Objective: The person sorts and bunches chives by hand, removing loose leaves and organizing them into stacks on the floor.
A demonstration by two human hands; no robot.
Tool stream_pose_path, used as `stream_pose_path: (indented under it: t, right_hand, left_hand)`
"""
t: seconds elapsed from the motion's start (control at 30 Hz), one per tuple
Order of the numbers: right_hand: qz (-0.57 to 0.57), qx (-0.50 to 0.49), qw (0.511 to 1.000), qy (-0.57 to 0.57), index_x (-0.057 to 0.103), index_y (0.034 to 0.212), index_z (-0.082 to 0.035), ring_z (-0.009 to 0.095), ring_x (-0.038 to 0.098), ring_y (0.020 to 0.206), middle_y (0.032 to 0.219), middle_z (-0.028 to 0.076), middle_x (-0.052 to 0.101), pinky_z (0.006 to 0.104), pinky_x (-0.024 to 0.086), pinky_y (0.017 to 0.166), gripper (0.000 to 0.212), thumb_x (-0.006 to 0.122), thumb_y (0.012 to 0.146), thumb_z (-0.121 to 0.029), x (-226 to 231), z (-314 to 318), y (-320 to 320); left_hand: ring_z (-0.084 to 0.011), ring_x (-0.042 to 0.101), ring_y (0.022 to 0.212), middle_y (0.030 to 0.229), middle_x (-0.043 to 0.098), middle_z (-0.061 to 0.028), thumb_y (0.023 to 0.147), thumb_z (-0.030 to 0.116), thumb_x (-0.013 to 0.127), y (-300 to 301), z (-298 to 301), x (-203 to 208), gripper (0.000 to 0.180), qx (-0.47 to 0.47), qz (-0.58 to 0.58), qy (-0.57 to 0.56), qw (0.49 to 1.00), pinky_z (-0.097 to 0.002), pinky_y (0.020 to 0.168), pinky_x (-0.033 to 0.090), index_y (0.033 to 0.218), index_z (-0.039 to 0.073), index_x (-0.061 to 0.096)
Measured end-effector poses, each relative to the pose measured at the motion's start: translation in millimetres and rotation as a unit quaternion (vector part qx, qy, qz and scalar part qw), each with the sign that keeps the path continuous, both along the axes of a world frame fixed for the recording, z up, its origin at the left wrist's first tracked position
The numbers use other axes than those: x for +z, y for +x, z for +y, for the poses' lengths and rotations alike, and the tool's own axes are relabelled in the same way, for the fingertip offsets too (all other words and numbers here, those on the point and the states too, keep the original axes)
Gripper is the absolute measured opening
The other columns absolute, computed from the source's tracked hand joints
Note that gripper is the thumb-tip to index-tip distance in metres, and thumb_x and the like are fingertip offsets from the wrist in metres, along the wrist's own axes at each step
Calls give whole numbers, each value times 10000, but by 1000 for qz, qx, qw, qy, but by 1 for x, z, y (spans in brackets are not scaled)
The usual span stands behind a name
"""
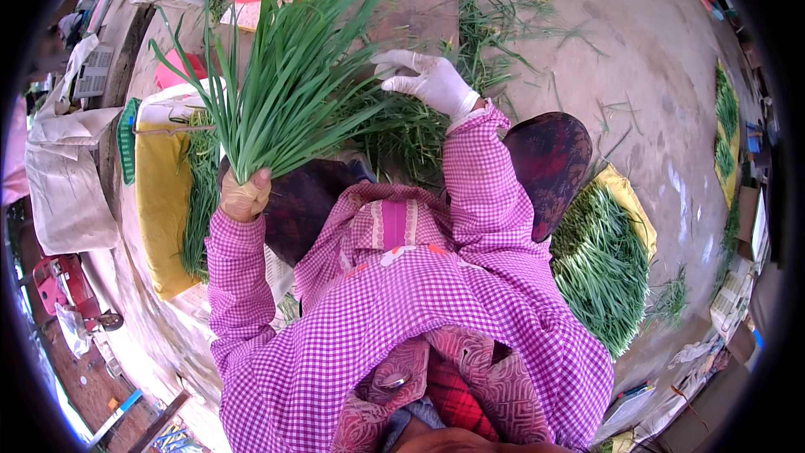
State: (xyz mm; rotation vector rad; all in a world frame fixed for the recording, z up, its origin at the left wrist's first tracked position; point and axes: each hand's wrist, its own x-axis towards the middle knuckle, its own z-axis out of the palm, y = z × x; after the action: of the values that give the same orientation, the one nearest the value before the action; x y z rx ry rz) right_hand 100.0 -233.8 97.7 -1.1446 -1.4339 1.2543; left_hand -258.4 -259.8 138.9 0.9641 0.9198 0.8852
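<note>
Bunch of long green leaves: the bunch [281, 88] stands up from the left hand [243, 199], its tips fanning wide and its narrow base low in the grip; it serves as landmark below.
Left hand: it is at the base of the bunch, with the fingers wrapped around the stems and the thumb pressed on them.
Right hand: it is in a white glove [449, 91], just to the right of the bunch's leaves; thumb and fingers are spread, with nothing seen between them. Whether a fingertip touches a leaf, I cannot tell.
Handling of the leaves: they look light, thin and flexible, probably easy to bend or bruise, and perhaps a little slippery if they are damp.
Place to hold: the gathered base seems the best, because there the stems lie close together; a hard squeeze higher up could crease the blades.
Loose leaves: a messy pile [407, 138] lies on the floor [646, 75], to the right of the bunch.
Yellow-wrapped greens: one bundle [163, 210] is to the lower left of the bunch, another [595, 273] is far to its lower right.
</note>
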Motion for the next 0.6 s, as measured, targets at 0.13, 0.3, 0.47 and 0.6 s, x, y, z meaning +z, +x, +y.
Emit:
stream_pose_path:
  t: [0.13,0.3,0.47,0.6]
  right_hand:
    - [55,-29,998,-20,649,978,-38,102,595,724,783,27,645,237,468,685,204,641,844,-191,-4,0,-5]
    - [143,-131,980,-43,631,815,-15,103,569,599,690,20,613,237,446,582,148,586,879,-140,0,0,-24]
    - [235,-273,933,24,641,842,-30,109,561,603,748,58,640,233,442,588,136,584,869,-150,-10,7,18]
    - [1,-237,971,19,648,1016,-44,162,621,822,921,92,674,271,474,757,301,643,832,-282,-29,8,38]
  left_hand:
    - [-107,514,754,1008,583,-36,767,11,694,-1,2,2,407,-3,-12,-18,1000,-188,567,376,1140,45,538]
    - [-65,389,441,801,561,-2,795,69,688,3,4,5,323,-12,20,9,1000,-195,357,263,1076,77,529]
    - [-66,348,401,710,542,-3,838,91,644,-7,3,8,250,6,36,12,999,-202,335,240,1055,72,520]
    - [-65,379,444,789,566,-7,789,31,682,-24,8,13,268,37,-11,-32,999,-199,375,271,1025,62,556]
